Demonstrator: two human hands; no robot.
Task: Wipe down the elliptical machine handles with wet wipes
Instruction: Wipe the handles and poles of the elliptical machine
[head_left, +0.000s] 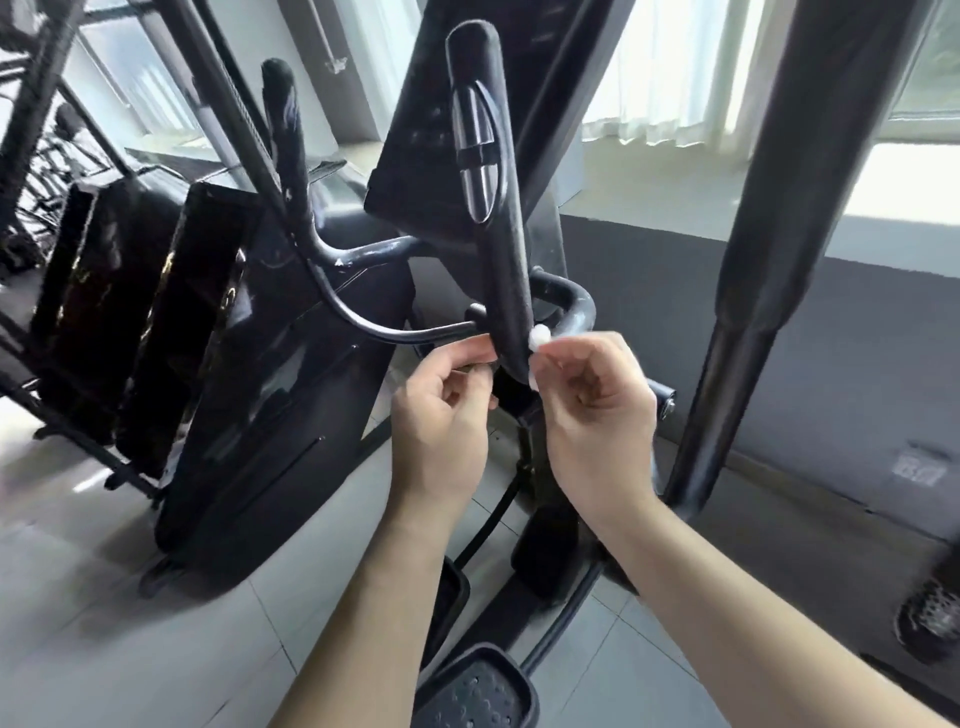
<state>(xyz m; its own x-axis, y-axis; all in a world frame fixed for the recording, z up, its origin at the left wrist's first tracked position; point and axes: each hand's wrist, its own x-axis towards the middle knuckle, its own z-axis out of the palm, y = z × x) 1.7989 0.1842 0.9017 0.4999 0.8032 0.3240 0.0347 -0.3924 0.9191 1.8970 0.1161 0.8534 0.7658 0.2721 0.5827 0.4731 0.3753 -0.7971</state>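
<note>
- At centre, forearms angled up from 6 o'clock, the right hand (592, 395) pinches a white wet wipe (537, 339) against the foot of the handle (501, 249).
- Left hand (441, 410), fingers curled, flanks it at 9 o'clock; grip unclear.
- Beyond, the handle's long axis climbs toward 12 o'clock, likely the next stroke.

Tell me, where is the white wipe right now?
In the head view, near the middle, the wipe is pinched in the right hand against the lower end of the black handle, with the left hand just across it.
</note>
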